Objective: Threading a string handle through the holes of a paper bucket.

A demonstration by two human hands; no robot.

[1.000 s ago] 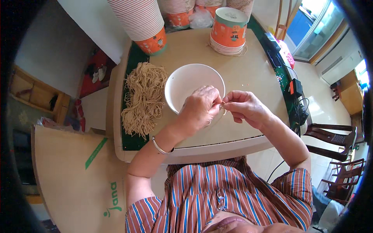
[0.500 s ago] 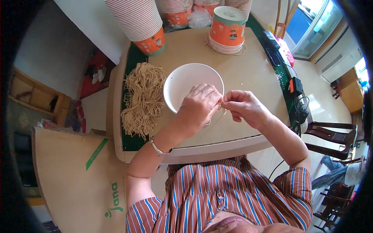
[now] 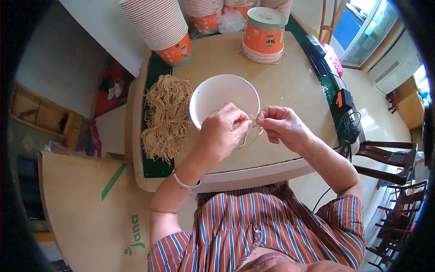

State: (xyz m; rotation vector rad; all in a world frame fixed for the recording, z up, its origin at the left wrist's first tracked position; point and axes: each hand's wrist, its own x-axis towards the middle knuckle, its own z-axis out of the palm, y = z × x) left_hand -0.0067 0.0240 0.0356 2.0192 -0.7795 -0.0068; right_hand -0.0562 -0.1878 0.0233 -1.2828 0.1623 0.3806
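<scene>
Left hand: the left hand (image 3: 223, 129) is in front of the white bowl, with thumb and first finger brought together in a pinch; it seems to have hold of the string (image 3: 245, 141) near its knotted part.
Right hand: the right hand (image 3: 286, 128) is just beside it, also with thumb and first finger pressed together on the string, the other fingers curled below.
String: it is between the two hands, above the worktop (image 3: 301, 77); one end hangs down below the left fingertips, and a small loop hangs near the right ones.
Bowl: the white bowl (image 3: 210, 93) stands upright behind the left hand, which covers a part of its near rim.
Pile of string: a loose beige pile (image 3: 166, 118) lies to the left of the bowl.
Paper tubs: an upside-down orange tub (image 3: 264, 34) stands farther back, and a tall leaning stack (image 3: 156, 27) is at the back left.
Step in hand: I judge it is fine finger work on the string, perhaps a knot.
Next move: it would call for a steady pinch and a gentle pull, I think.
</scene>
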